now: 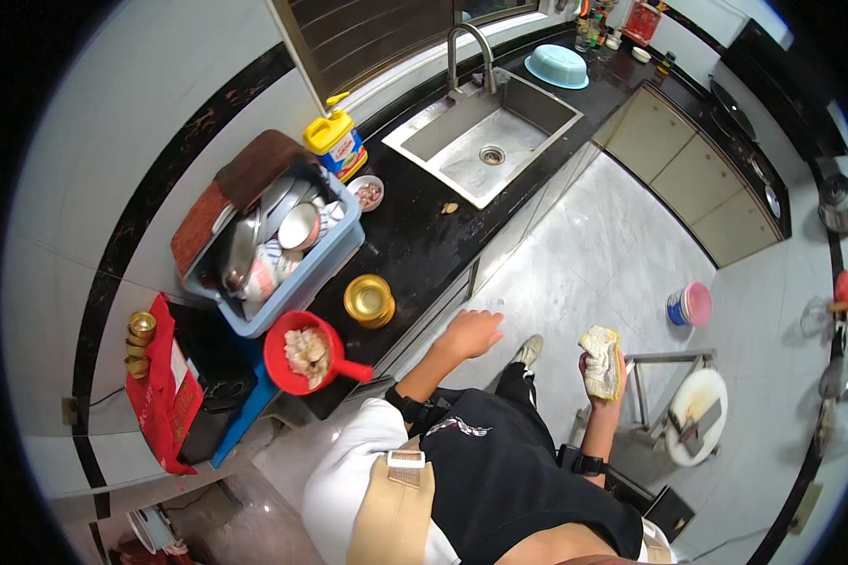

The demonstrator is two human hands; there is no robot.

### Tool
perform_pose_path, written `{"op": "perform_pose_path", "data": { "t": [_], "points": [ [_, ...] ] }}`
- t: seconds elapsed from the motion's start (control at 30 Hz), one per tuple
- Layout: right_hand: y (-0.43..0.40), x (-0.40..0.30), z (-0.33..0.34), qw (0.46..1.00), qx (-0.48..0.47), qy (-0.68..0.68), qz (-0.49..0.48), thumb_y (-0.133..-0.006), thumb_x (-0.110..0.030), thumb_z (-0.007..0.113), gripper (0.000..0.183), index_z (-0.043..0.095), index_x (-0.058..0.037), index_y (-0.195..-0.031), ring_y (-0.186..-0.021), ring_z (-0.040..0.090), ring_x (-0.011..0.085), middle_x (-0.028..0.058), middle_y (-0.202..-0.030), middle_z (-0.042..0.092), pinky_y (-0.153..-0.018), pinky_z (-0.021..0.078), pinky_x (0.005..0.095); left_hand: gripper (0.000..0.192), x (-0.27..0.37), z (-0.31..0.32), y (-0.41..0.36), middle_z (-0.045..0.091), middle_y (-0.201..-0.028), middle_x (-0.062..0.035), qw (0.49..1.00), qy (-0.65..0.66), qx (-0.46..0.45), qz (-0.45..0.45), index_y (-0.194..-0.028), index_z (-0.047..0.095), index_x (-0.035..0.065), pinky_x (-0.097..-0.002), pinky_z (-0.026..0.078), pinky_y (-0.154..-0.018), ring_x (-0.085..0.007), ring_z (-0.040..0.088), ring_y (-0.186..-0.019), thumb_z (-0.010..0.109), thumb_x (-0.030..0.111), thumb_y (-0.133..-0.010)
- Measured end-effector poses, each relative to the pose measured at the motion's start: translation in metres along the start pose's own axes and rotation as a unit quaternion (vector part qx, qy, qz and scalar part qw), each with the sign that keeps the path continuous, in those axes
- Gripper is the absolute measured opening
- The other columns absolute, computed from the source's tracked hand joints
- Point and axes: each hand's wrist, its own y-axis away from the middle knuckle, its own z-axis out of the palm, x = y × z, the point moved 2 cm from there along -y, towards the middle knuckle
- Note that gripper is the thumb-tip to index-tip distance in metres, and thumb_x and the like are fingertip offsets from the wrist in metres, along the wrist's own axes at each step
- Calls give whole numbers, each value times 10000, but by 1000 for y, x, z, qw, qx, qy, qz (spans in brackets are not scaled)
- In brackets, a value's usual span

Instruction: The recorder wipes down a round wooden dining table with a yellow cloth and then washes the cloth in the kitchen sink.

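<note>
My left hand (472,332) is held over the floor beside the counter's front edge, back upward, with nothing in it. Its thumb stands away from the loosely bent fingers. Of the things on the counter, a stack of golden bowls (369,300) is nearest to it. In my right hand (620,374), out over the floor, is a folded white cleaning cloth (600,361) with a yellow edge. The cloth covers most of that hand's fingers. A stainless steel sink (459,169) with a curved faucet (472,32) lies ahead in the black countertop (420,244).
On the counter are a blue dish tub (311,286), a red ladle (353,369) holding pale food, a yellow jug (336,141), a small bowl (365,193) and an upturned basin (557,66). To the right, a cleaver (699,427) lies on a round board (710,395) near a bucket (689,304).
</note>
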Motion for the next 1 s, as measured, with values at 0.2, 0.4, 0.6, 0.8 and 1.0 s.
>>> {"op": "perform_pose_path", "data": {
  "t": [0.2, 0.4, 0.6, 0.8, 1.0],
  "points": [
    [-188, -83, 42, 979, -50, 186, 67, -989, -294, 459, 371, 572, -30, -1223, -918, 647, 267, 127, -1140, 659, -782, 535, 430, 308, -8, -80, -98, 660, -1011, -217, 987, -8, 62, -150, -1120, 592, 27, -486, 501, -816, -390, 639, -951, 573, 263, -923],
    [-335, -121, 149, 966, -66, 137, 208, -1003, -270, 452, 347, 546, -31, -1236, -951, 645, 284, 141, -1128, 654, -810, 550, 443, 227, -26, -135, -177, 648, -948, -194, 936, 59, 297, -179, -1080, 616, 19, -454, 493, -774, -377, 615, -924, 559, 185, -935],
    [-450, -110, 223, 953, -82, 124, 266, -1014, -286, 431, 350, 562, -40, -1226, -982, 643, 282, 137, -1157, 648, -829, 545, 466, 220, -118, -168, -268, 664, -885, -186, 901, 114, 350, -229, -1072, 632, 1, -360, 504, -706, -285, 654, -769, 553, 163, -946],
    [-526, -99, 252, 939, -39, 91, 328, -1010, -277, 436, 347, 570, -43, -1228, -1029, 634, 284, 136, -1179, 645, -857, 528, 489, 260, -318, -200, -408, 698, -930, -159, 844, 248, 410, -241, -1138, 625, 10, -309, 508, -745, -230, 673, -814, 575, 135, -915],
    [-606, -116, 283, 919, -19, 155, 363, -1009, -273, 440, 358, 574, -19, -1224, -988, 656, 315, 152, -1152, 658, -852, 548, 497, 527, -436, -204, -517, 511, -1353, -227, 853, 98, 432, -277, -1365, 459, 7, -388, 421, -1021, -342, 532, -1206, 567, 100, -857]
  ]
}}
